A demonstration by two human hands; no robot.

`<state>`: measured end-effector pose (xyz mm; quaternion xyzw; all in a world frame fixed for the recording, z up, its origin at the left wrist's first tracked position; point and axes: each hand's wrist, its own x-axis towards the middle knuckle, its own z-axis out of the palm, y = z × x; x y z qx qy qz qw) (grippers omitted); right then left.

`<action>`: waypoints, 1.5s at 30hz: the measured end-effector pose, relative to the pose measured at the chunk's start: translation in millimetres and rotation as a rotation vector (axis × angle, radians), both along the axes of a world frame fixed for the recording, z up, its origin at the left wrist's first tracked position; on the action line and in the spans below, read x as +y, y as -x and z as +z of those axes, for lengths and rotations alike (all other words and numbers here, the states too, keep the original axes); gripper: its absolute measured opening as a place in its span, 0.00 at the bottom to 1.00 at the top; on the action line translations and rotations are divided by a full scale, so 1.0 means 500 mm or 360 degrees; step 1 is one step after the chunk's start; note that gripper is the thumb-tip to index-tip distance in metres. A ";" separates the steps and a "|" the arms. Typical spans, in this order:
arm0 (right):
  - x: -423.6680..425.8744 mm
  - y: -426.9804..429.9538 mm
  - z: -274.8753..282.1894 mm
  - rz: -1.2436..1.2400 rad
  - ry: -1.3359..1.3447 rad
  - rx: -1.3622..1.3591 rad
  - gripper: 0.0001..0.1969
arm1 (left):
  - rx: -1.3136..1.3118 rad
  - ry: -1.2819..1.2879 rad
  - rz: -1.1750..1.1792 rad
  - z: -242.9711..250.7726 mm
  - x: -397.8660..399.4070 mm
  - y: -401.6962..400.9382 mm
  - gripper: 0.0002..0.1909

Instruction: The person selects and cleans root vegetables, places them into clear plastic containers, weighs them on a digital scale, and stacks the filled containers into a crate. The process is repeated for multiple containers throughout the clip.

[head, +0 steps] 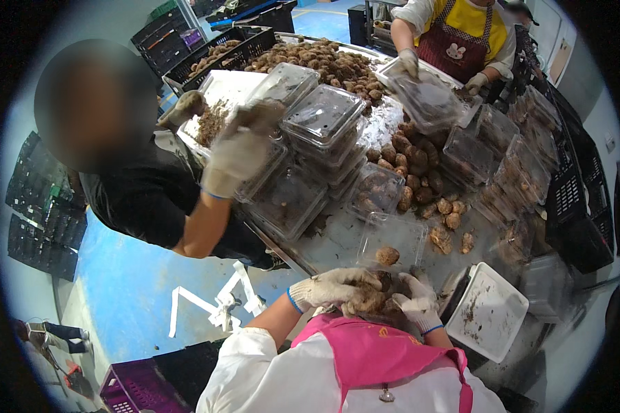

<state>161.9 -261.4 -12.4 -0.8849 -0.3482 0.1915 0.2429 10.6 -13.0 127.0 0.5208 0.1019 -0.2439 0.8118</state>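
Observation:
My left hand point(336, 290), in a soiled knitted glove, curls around brown tubers point(385, 281) close to my pink apron. On their other side is my right hand point(418, 302), gloved too, its fingers bent toward the tubers; whether it grips one is hidden. Just beyond my hands lies an open clear plastic clamshell box point(392, 232) with one brown tuber point(387, 255) in it. Behind that, a clear box of tubers point(376, 190) stands beside a heap of loose tubers point(418, 160). Several smaller tubers point(440, 239) lie on the metal table point(336, 248).
Stacked clear boxes point(323, 116) rise at the left. At right are a dirt-specked white tray point(488, 312), more boxes point(522, 170) and a black crate point(578, 180). A co-worker's gloved hand point(237, 160) reaches over from the left; another person point(454, 46) handles a box across the table.

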 end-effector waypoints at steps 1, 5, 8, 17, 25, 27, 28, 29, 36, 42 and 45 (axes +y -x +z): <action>0.004 0.006 -0.002 -0.0103 0.0137 0.0086 0.28 | -0.0097 -0.0047 -0.0022 0.025 -0.002 0.003 0.26; 0.003 0.009 0.017 0.0024 -0.0279 -0.0110 0.24 | -0.0493 -0.0047 0.0098 0.077 0.006 0.000 0.30; 0.008 0.016 0.049 -0.0066 -0.0201 0.0069 0.23 | -0.0747 -0.0240 0.0351 0.165 0.036 -0.030 0.32; -0.003 0.015 0.061 -0.0038 -0.0296 0.0229 0.24 | -0.0932 -0.0953 0.0420 0.218 0.100 -0.049 0.28; -0.001 0.037 0.045 -0.0063 -0.0458 0.0252 0.24 | -0.1434 -0.1083 0.1992 0.443 0.518 -0.143 0.12; 0.005 0.040 0.047 -0.0084 -0.0524 0.0293 0.23 | -0.0986 -0.0864 0.2395 0.493 0.583 -0.141 0.12; 0.009 0.039 0.051 -0.0129 -0.0502 0.0334 0.23 | -0.1054 -0.0948 0.2231 0.486 0.575 -0.154 0.12; 0.015 0.034 0.052 -0.0128 -0.0505 0.0239 0.23 | -0.1118 -0.1035 0.2070 0.467 0.558 -0.157 0.11; 0.015 0.006 0.041 -0.0059 -0.0598 -0.0205 0.21 | -0.0964 -0.0669 0.1423 0.242 0.218 -0.063 0.09; -0.002 -0.008 0.073 -0.0111 -0.0783 -0.0148 0.17 | -0.0152 -0.0544 0.0959 0.019 0.065 -0.007 0.10; 0.041 0.001 0.105 0.0021 -0.0440 0.0102 0.18 | -0.0064 -0.0627 0.0845 -0.105 0.021 0.044 0.15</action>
